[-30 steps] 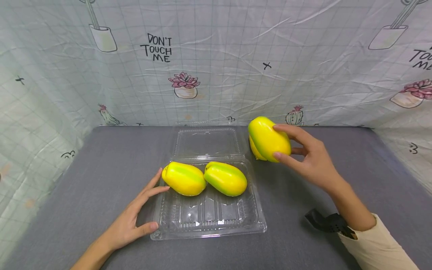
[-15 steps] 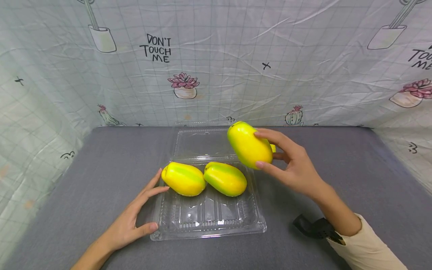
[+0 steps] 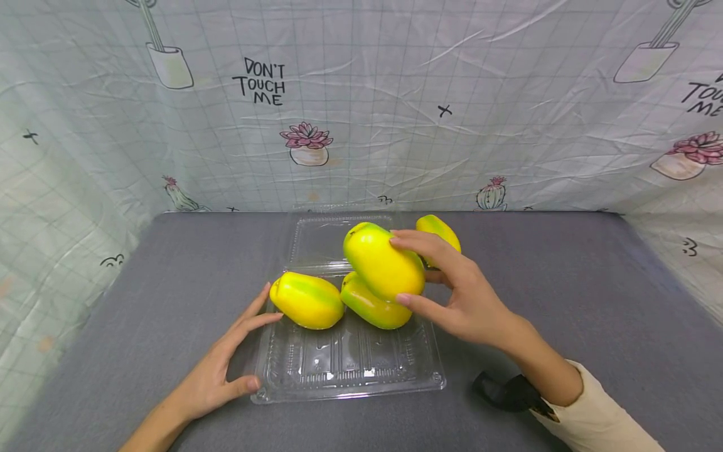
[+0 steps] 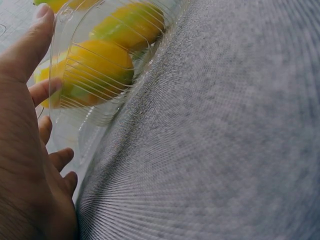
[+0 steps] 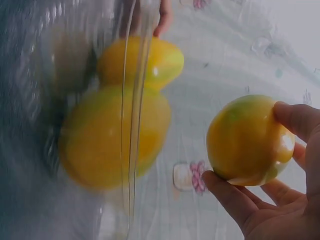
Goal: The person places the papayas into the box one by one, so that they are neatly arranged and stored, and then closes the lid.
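Note:
My right hand (image 3: 471,292) holds a yellow-green mango (image 3: 384,260) between thumb and fingers, above the clear plastic clamshell box (image 3: 350,390). In the right wrist view, this held mango (image 5: 247,140) hangs apart from the fruit in the box. Inside the box lie a left mango (image 3: 307,300) and a second mango (image 3: 375,311), side by side along the hinge side; the held fruit partly hides the second. My left hand (image 3: 217,370) rests at the box's left edge, fingers spread. The left wrist view shows its fingers (image 4: 30,45) against the clear wall.
Another mango (image 3: 439,235) lies on the grey table (image 3: 553,270) behind my right hand, right of the lid. The open lid (image 3: 344,238) lies flat toward the back. A printed curtain (image 3: 367,94) stands behind the table. A black strap (image 3: 508,392) is on my right wrist.
My right hand has carried the mango left and slightly nearer, from beside the lid to over the box. The mango behind it has come into view. The left hand has stayed put.

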Demonstrator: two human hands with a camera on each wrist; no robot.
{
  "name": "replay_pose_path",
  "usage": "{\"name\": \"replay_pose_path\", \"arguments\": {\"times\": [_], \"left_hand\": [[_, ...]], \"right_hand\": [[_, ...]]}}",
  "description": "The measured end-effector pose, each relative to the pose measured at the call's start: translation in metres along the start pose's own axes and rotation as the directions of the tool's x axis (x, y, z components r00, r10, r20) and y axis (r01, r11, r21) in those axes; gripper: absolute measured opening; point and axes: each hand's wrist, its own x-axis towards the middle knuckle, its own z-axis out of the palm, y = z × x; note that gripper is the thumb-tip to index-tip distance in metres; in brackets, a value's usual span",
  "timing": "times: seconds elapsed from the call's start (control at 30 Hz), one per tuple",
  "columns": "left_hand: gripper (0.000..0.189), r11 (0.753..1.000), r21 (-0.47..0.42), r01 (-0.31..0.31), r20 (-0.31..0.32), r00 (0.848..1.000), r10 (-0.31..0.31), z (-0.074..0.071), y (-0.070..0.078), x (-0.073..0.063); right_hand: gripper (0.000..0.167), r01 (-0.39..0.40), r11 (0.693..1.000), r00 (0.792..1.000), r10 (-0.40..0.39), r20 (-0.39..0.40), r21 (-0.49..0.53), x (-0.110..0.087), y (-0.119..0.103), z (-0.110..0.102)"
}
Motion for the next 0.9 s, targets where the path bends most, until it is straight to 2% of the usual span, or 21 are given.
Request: {"name": "replay_pose_path", "arguments": {"times": [0.2,0.4,0.7,0.9], "left_hand": [[0.073,1.000,-0.005,0.008,0.006,1.000,-0.008,0.000,0.002,0.000],[0.076,0.999,-0.006,0.032,0.010,0.999,-0.031,0.001,0.003,0.000],[0.075,0.999,-0.016,0.029,0.011,1.000,-0.029,0.002,0.004,-0.001],[0.074,1.000,-0.021,0.020,0.011,1.000,-0.020,0.002,0.004,-0.001]], "right_hand": [[0.059,0.036,0.999,0.998,-0.037,0.054,0.009,0.003,-0.007,0.017],[0.060,0.065,0.998,0.992,-0.067,0.105,0.023,0.007,-0.010,0.032],[0.062,0.103,0.993,0.981,-0.093,0.173,-0.051,0.010,-0.014,0.046],[0.060,0.172,0.982,0.969,-0.155,0.191,-0.074,0.012,-0.015,0.055]]}}
